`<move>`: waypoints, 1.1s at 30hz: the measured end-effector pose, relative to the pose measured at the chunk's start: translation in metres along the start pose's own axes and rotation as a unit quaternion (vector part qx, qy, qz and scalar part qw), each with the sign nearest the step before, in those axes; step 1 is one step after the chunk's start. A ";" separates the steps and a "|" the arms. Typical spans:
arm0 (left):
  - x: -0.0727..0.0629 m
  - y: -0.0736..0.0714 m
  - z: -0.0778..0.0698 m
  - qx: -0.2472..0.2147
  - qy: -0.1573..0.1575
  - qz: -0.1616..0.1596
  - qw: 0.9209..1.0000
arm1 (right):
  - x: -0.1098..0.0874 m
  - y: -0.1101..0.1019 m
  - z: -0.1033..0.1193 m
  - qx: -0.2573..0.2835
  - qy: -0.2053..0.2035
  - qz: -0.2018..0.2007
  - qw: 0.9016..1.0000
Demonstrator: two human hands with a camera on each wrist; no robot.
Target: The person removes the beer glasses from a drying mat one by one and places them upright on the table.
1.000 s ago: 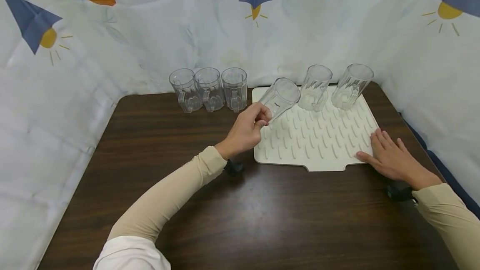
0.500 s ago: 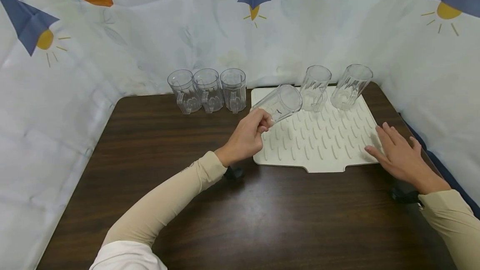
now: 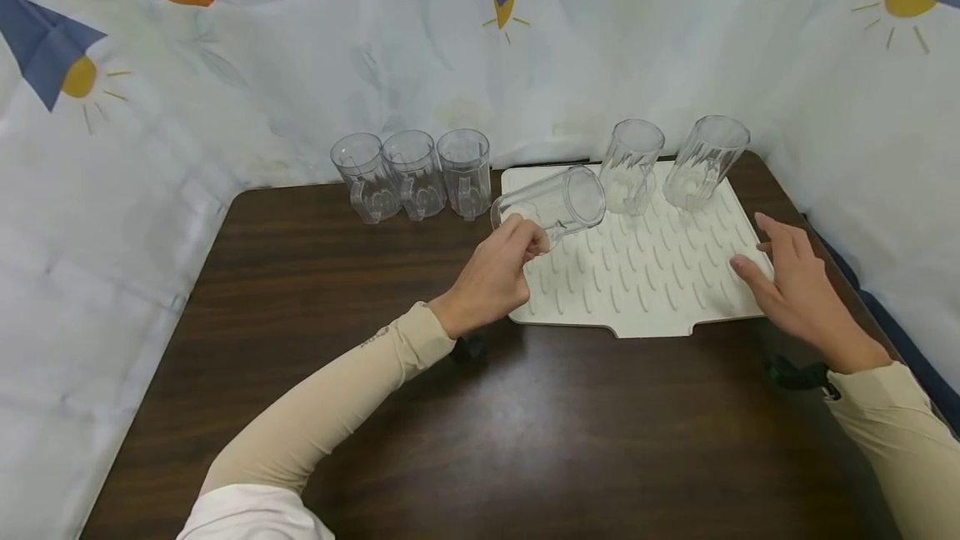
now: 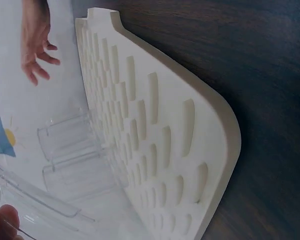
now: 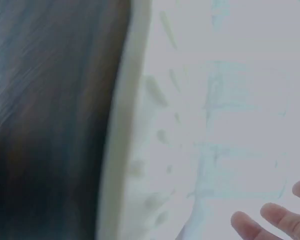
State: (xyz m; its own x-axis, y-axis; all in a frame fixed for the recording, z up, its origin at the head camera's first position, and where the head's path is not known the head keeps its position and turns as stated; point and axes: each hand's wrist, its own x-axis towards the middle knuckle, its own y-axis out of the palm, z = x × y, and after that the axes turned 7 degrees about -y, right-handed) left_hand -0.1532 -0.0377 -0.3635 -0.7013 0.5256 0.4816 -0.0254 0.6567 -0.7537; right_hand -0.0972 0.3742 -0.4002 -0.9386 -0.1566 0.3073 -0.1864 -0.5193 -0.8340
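Observation:
My left hand (image 3: 491,277) grips a clear glass mug (image 3: 553,197) by its handle, over the left part of the cream ridged drying mat (image 3: 641,282). The mug lies tipped nearly on its side, one round end facing right. In the left wrist view, fingertips (image 4: 6,220) show against the mug at the lower left. My right hand (image 3: 802,294) hovers by the mat's right edge, fingers spread and holding nothing. Two more clear mugs, one (image 3: 632,169) nearer the middle and another (image 3: 705,163) farther right, stand on the mat's back part.
Three clear mugs (image 3: 416,177) stand in a row on the dark wooden table (image 3: 337,290), left of the mat, handles toward me. A white patterned sheet (image 3: 300,65) hangs behind and beside the table. The right wrist view is blurred and washed out.
The mug in my left hand has tipped further over, from leaning to nearly horizontal. My right hand has lifted off the mat's right edge and its fingers have risen.

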 end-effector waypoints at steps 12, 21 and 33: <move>-0.003 -0.002 -0.006 0.060 0.013 -0.004 0.998 | 0.015 0.002 0.034 0.116 0.002 -0.033 0.993; -0.003 -0.003 -0.011 0.103 0.033 0.009 0.994 | 0.024 0.018 0.053 0.176 -0.054 -0.085 0.979; -0.002 -0.004 -0.015 0.194 0.082 0.001 0.977 | 0.037 0.032 0.075 0.267 -0.064 -0.086 0.958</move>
State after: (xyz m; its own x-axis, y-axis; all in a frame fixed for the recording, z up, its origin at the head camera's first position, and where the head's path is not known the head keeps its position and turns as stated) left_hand -0.1411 -0.0331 -0.3550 -0.5780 0.6273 0.5219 -0.3156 0.4179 -0.8519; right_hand -0.1164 0.2886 -0.3812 -0.8577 -0.1150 0.5010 -0.1274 -0.8967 -0.4239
